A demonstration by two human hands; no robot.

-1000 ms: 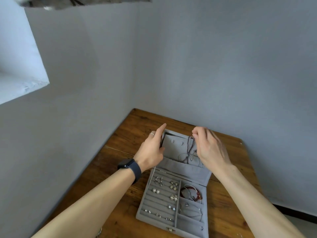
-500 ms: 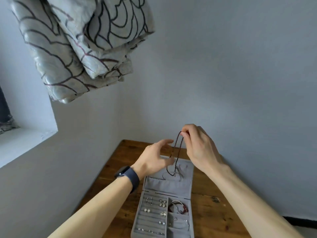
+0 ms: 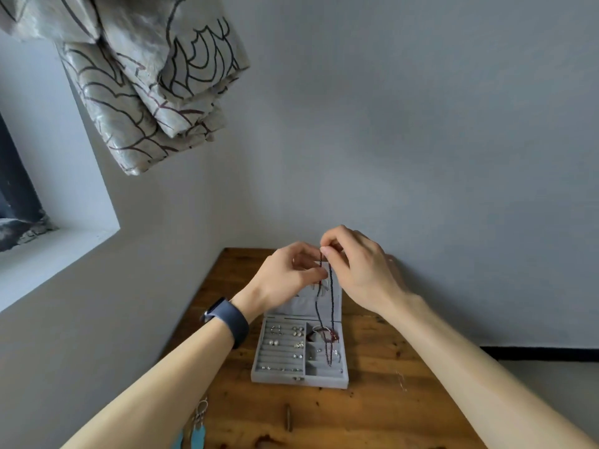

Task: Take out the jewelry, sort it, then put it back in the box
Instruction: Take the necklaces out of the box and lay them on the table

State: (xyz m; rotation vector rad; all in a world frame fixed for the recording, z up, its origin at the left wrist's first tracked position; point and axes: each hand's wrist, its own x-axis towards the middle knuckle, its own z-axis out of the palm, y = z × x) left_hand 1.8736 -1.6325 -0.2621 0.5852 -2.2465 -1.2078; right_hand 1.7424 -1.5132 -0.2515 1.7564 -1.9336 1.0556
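Note:
An open grey jewelry box (image 3: 299,380) sits on the wooden table (image 3: 372,416), its lid upright at the back. Several small earrings (image 3: 285,338) fill the ridged left section; bracelets (image 3: 322,333) lie in the right compartments. A long dark beaded necklace (image 3: 330,306) hangs from my fingers above the box, its loop reaching down over the right compartments. My right hand (image 3: 359,270) pinches the necklace at its top. My left hand (image 3: 288,277), with a dark watch on the wrist, pinches the strand just below and to the left.
Grey walls close in the table at the back and left. A patterned curtain (image 3: 146,85) hangs at upper left above a window ledge (image 3: 58,251). Teal feather earrings (image 3: 197,429) lie at the table's near left edge, and a thin chain (image 3: 402,380) rests right of the box.
My right hand lifted the dark necklace out of the lid and raised it higher. My left hand closed on the strand. The view tilted upward, bringing the curtain into sight.

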